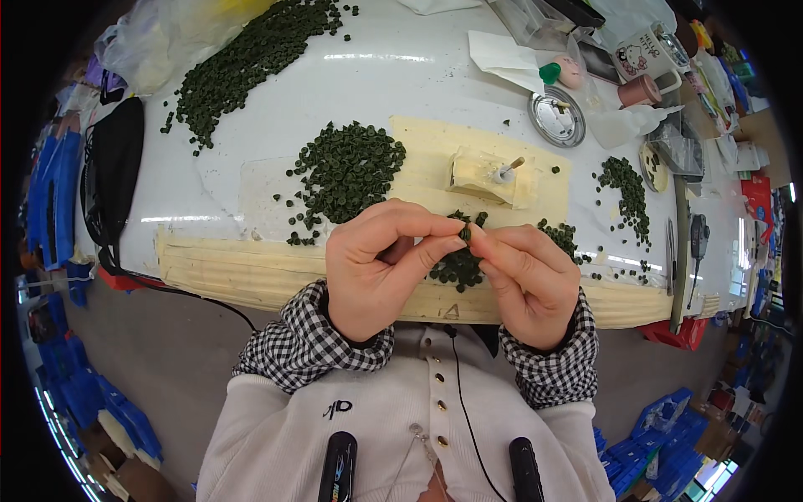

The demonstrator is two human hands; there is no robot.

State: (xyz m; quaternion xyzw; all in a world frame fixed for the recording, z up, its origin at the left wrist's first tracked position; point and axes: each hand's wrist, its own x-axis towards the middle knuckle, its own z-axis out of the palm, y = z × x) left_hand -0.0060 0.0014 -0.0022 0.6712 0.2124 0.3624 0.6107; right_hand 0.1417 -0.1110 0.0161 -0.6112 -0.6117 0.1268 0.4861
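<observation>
My left hand (376, 255) and my right hand (529, 276) meet above the table's front edge. Thumb and forefinger of each are pinched on a small dark green piece (466, 233) between them; its exact form is mostly covered by the fingertips. Just below the fingers lies a small heap of like green pieces (459, 272). To the left of it, beyond my left hand, is a larger pile of small round, cup-like green pieces (347, 171). A taped block (485, 180) with a short upright peg stands beyond my hands on yellowish tape.
A long green pile (242, 71) spreads at the far left, beside plastic bags (167, 42). Another small pile (623, 197) lies at right, near a round metal lid (557, 117), a white squeeze bottle (627, 124), a mug (648, 54), tweezers (670, 255) and a screwdriver (698, 251).
</observation>
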